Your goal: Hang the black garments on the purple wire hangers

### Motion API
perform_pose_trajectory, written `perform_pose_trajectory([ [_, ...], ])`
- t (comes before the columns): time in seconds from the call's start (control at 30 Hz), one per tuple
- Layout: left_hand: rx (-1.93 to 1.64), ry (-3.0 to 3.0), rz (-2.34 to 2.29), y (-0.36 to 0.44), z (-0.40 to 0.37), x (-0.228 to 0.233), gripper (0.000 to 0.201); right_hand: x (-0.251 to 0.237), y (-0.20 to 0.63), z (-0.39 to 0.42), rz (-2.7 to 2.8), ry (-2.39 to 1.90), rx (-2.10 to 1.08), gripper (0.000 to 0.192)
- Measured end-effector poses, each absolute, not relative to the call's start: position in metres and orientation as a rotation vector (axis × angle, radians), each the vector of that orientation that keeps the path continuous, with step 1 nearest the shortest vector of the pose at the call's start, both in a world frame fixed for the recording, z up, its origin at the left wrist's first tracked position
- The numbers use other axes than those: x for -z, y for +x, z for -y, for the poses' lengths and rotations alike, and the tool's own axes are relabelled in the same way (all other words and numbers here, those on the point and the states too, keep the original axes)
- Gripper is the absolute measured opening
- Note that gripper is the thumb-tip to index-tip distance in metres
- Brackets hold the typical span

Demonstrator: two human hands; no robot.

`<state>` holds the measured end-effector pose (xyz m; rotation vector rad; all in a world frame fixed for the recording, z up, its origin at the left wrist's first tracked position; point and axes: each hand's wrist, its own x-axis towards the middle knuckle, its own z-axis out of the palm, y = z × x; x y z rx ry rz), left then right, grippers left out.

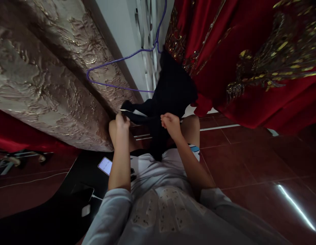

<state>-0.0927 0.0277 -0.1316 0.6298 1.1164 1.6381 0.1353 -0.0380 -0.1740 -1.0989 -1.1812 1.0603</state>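
Observation:
A dark garment (173, 83) hangs from one side of a purple hanger (122, 58) and drapes down toward my lap. My left hand (122, 120) is closed on the garment's left edge, where a pale strip shows along the cloth. At the garment's lower right, my right hand (170, 123) has its fingers curled against the dark fabric, gripping it. The left half of the hanger is bare. Folds hide how the garment is put together.
Red cloth with gold sequins (262, 68) hangs at the right, and a textured beige curtain (71, 78) at the left. A lit phone (105, 165), a dark phone (83, 192) with a cable and a small white case (85, 210) lie on the black seat (53, 211). Red tiles (232, 153) cover the floor.

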Motion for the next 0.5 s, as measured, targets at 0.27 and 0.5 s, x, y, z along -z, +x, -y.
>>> perform_pose_trajectory([
  [0.27, -1.423, 1.593, -0.887, -0.024, 0.04, 0.099, 0.015, 0.178, 0.157, 0.063, 1.43, -1.041, -0.954, 0.064],
  [0.5, -1.111, 2.05, -0.962, -0.024, 0.052, 0.105, 0.04, 0.113, 0.143, 0.055, 1.714, -0.839, -1.113, 0.017],
])
